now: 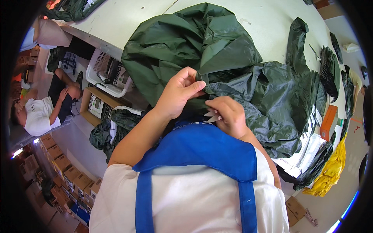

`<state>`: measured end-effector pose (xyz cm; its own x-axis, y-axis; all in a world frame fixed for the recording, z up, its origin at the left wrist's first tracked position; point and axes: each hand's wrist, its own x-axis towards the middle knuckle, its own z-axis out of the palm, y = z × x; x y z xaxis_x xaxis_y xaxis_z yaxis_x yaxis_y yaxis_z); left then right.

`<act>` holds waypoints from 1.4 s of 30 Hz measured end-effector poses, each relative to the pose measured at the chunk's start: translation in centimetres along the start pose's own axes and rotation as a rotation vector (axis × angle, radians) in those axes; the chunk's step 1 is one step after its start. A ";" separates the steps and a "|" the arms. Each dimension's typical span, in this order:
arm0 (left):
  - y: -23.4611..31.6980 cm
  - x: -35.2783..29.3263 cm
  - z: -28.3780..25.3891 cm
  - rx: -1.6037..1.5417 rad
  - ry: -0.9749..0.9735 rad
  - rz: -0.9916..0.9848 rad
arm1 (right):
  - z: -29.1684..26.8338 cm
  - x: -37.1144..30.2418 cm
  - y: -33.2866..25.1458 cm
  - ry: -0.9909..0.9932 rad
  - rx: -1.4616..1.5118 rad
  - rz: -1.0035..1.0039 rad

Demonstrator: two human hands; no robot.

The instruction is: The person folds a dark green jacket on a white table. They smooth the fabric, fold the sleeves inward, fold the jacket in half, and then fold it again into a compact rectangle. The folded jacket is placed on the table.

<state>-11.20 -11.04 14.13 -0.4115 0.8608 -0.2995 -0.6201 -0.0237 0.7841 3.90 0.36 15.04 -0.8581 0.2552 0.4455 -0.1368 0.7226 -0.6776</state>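
Cartons (72, 174) are standing in rows at the lower left; what is showing above them?

A person (40, 114) in a white shirt is sitting there. Farther right, a white plastic basket (116, 92) and an open cardboard box (88, 117) are holding packages (116, 73) beside the table (128, 17).

And the dark green fabric (171, 42)?

It is spreading over the middle of the table, its near edge reaching the hands.

What is the left hand (180, 91) doing?

It is pinching a fold of that fabric between thumb and forefinger.

And the right hand (229, 112)?

Just beside it, that one is curling around scissors (213, 119), their blades pointing left; whether its fingertips are also gripping cloth, I cannot tell.

Farther right?

Glossier, crumpled green material (272, 101) is lying there, then an orange box (328, 118) and some yellow fabric (330, 171) are showing near the edge.
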 end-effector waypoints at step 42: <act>5.8 6.3 -27.5 0.706 0.821 -0.151 | -5.1 -0.7 10.0 0.372 0.476 1.115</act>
<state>-35.74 -19.76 1.81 -0.8462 0.2223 -0.4842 -0.2865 0.5764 0.7653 5.62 10.70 10.91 -0.4421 0.7947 -0.4159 0.3376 -0.2822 -0.8980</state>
